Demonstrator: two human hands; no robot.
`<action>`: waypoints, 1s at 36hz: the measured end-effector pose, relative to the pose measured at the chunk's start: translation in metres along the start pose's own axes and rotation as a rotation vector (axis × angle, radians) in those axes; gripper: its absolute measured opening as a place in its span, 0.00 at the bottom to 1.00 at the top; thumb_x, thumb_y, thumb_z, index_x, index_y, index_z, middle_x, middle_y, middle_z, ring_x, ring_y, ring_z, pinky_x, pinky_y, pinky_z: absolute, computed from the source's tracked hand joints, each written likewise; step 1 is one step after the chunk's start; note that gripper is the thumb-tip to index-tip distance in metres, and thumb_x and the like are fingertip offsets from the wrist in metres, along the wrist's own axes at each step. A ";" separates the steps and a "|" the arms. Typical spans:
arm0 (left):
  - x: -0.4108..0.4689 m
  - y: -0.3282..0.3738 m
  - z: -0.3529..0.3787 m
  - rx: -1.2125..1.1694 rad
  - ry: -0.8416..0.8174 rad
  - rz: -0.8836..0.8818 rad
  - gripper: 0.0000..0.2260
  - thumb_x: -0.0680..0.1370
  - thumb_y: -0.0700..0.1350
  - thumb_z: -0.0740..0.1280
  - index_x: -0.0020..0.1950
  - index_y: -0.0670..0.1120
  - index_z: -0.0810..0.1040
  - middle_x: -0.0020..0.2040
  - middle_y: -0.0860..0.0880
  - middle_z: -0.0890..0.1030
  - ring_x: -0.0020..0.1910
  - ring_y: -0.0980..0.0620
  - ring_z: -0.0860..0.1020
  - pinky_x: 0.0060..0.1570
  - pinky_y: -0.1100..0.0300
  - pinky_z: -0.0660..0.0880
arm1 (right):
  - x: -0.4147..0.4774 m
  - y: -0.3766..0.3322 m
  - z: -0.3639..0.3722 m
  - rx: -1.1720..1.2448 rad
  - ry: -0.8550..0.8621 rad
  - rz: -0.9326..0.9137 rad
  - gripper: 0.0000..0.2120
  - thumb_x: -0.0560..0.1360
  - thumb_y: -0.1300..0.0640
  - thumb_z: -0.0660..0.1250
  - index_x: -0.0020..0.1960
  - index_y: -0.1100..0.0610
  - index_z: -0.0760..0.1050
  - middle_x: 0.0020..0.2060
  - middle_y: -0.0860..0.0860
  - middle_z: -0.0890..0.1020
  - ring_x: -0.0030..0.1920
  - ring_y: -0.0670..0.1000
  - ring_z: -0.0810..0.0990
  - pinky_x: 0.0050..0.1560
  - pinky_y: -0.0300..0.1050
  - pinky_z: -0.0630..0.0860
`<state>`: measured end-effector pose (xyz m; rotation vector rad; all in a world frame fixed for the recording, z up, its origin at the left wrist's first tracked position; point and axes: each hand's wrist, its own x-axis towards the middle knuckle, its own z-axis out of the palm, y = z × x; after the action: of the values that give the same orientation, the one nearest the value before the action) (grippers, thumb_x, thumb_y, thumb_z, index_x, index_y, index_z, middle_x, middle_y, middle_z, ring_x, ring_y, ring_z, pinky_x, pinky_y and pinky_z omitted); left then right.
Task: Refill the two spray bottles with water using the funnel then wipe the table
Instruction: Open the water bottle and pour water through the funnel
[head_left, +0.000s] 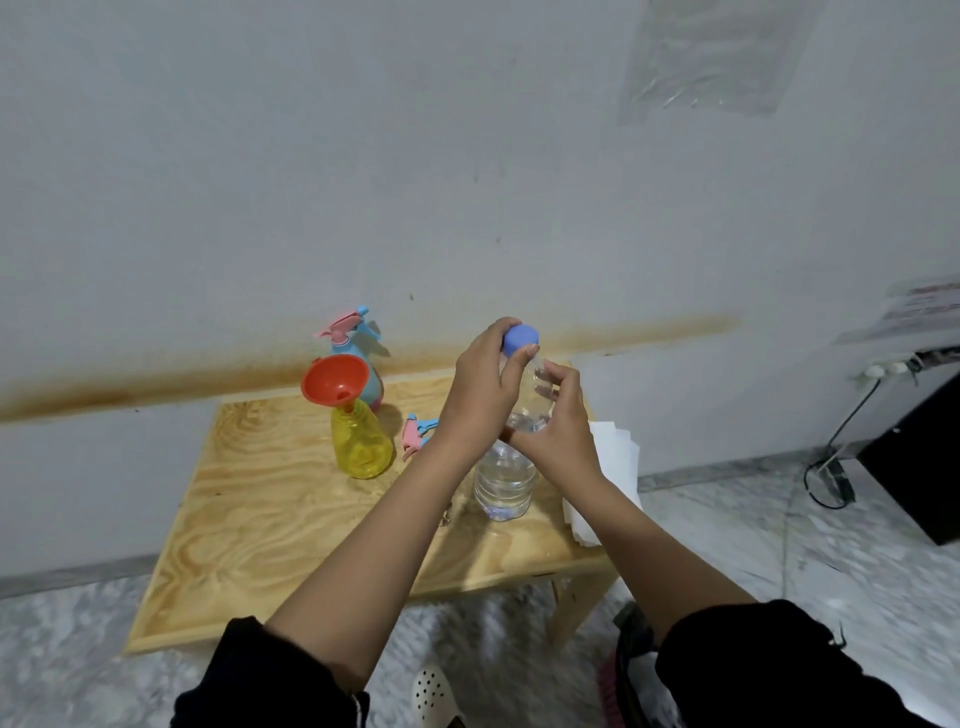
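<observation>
My left hand (483, 387) curls over the blue cap (521, 340) of the clear water bottle (504, 483) — my fingers and thumb pinch it. My right hand (558, 431) wraps round the bottle's upper part, fingers bent. The bottle has some water in it and is over the right side of the wooden table (249, 519). To the left stands the yellow spray bottle (361, 441), with the orange funnel (335, 376) in its neck. Just behind it, by the wall, is the blue spray bottle (373, 395), with its pink sprayer top (345, 328) on. A loose sprayer top (415, 434) lies between the yellow bottle and my left arm. White paper (615, 457) lies at the right edge — sticking out past it.
</observation>
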<state>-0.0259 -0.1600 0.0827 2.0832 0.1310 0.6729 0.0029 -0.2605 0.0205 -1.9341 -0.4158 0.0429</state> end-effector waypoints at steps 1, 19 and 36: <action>-0.001 0.001 0.002 -0.004 0.025 -0.007 0.12 0.80 0.45 0.63 0.61 0.41 0.74 0.48 0.50 0.75 0.42 0.55 0.72 0.40 0.76 0.65 | 0.000 0.000 0.000 0.004 -0.001 0.001 0.43 0.61 0.49 0.79 0.68 0.51 0.58 0.67 0.44 0.66 0.65 0.46 0.70 0.59 0.52 0.74; 0.002 0.003 -0.006 -0.230 0.006 -0.113 0.17 0.73 0.47 0.73 0.59 0.47 0.73 0.50 0.51 0.79 0.47 0.58 0.78 0.47 0.70 0.72 | -0.002 0.001 0.002 -0.012 0.001 -0.002 0.42 0.61 0.46 0.79 0.66 0.50 0.58 0.66 0.43 0.65 0.65 0.45 0.69 0.56 0.48 0.73; 0.006 0.006 -0.010 -0.249 0.193 -0.058 0.13 0.69 0.41 0.76 0.50 0.45 0.77 0.46 0.53 0.78 0.46 0.62 0.77 0.50 0.68 0.75 | 0.000 0.007 0.007 0.026 0.003 -0.038 0.42 0.60 0.47 0.80 0.64 0.47 0.58 0.63 0.40 0.64 0.64 0.46 0.70 0.57 0.51 0.74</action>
<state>-0.0273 -0.1543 0.0944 1.7686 0.2047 0.8112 0.0034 -0.2564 0.0113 -1.8995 -0.4480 0.0203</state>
